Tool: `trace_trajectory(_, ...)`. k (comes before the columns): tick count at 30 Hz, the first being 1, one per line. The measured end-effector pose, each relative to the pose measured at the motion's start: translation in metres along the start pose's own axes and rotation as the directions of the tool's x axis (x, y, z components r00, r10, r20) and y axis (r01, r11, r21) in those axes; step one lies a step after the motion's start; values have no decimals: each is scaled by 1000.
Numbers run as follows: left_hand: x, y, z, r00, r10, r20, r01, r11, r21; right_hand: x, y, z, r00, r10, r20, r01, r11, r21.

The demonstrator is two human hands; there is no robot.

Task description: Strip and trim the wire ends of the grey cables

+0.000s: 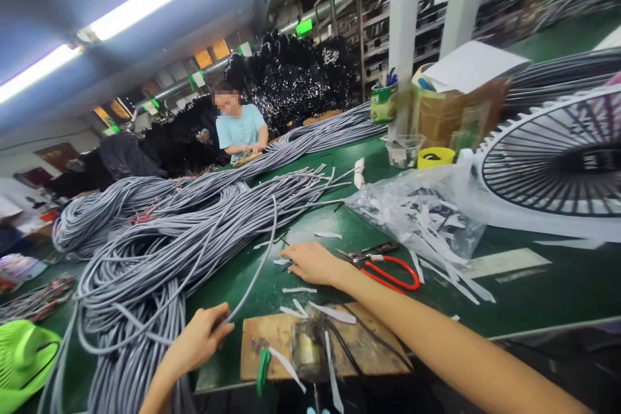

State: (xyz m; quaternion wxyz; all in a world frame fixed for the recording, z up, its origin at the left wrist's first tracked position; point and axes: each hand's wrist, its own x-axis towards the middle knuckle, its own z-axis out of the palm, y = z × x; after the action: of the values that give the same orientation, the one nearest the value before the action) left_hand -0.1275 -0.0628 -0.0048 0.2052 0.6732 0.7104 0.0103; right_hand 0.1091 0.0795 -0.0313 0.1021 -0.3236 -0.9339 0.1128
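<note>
Left hand [201, 336], at the near edge, pinches one grey cable [259, 270] arcing out of the cable heap [145, 252] on the left; right hand [315, 263] lies flat, fingers together, on the green table [557, 291]. Tug now and I'd say it may snag there, or that right wrist knocks the scissors [388, 268] just beside it.

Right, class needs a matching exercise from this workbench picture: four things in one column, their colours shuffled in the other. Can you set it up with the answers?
Things:
1. scissors' handles
2. cables
3. small tub
4. table top

Colours:
A. yellow
B. dark green
C. red
D. grey

Pairs: 1-C, 2-D, 3-A, 4-B
</note>
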Motion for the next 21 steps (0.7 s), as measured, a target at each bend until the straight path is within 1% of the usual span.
trace_trajectory(3, -3, 0, 8, 998, -63, -2, 63, 998, 7, -1, 0, 0, 1000, -12, 12, 12, 1000, 1)
trace_trajectory(5, -4, -1, 12, 999, -51, -3, 51, 998, -28, -1, 0, -2, 1000, -12, 17, 12, 1000, -3)
trace_trajectory(6, -4, -2, 12, 999, -30, -24, 28, 997, -66, -2, 0, -3, 1000, -10, 18, 10, 1000, -6)
trace_trajectory(7, -5, -4, 10, 997, -11, -77, 2, 993, -114, -2, 0, -4, 1000, -6, 18, 6, 1000, -9)
trace_trajectory(8, -5, -5, 5, 986, -3, -167, -25, 985, -171, -2, -1, -5, 1000, -2, 19, 2, 1000, -12)
trace_trajectory(9, -4, -6, -3, 957, -13, -288, -56, 972, -229, -2, -1, -6, 1000, 3, 19, -3, 1000, -15)
trace_trajectory(10, -2, -5, -15, 902, -47, -429, -82, 957, -279, -2, -2, -6, 1000, 6, 20, -6, 1000, -18)
trace_trajectory(11, 2, -4, -31, 815, -92, -572, -115, 942, -315, -2, -2, -7, 1000, 9, 23, -8, 1000, -20)
trace_trajectory(12, 9, 0, -48, 719, -118, -685, -150, 936, -320, -2, -3, -7, 1000, 10, 27, -9, 1000, -21)
trace_trajectory(13, 18, 4, -66, 627, -131, -768, -170, 939, -298, -2, -3, -6, 999, 10, 32, -9, 1000, -23)
trace_trajectory(14, 30, 9, -83, 500, -149, -853, -171, 949, -266, -2, -3, -6, 999, 10, 37, -9, 1000, -26)
trace_trajectory(15, 44, 14, -98, 399, -150, -905, -127, 968, -217, -2, -3, -6, 999, 9, 44, -7, 1000, -29)
trace_trajectory(16, 59, 18, -108, 332, -112, -937, -42, 990, -133, -2, -2, -6, 999, 7, 49, -6, 999, -35)
trace_trajectory(17, 74, 21, -113, 348, -16, -937, 52, 999, 2, -2, -2, -5, 999, 6, 54, -4, 999, -43)
trace_trajectory(18, 88, 24, -113, 383, 22, -923, 67, 996, 51, -2, -1, -5, 998, 4, 59, -1, 999, -52)
trace_trajectory(19, 100, 25, -106, 413, 42, -910, 71, 994, 78, -2, 0, -5, 998, 2, 63, 2, 998, -62)
trace_trajectory(20, 110, 25, -95, 451, 69, -890, 68, 991, 111, -2, 0, -5, 998, -1, 67, 6, 997, -73)
trace_trajectory(21, 116, 25, -80, 503, 107, -858, 55, 986, 155, -2, 1, -5, 997, -5, 71, 11, 997, -82)
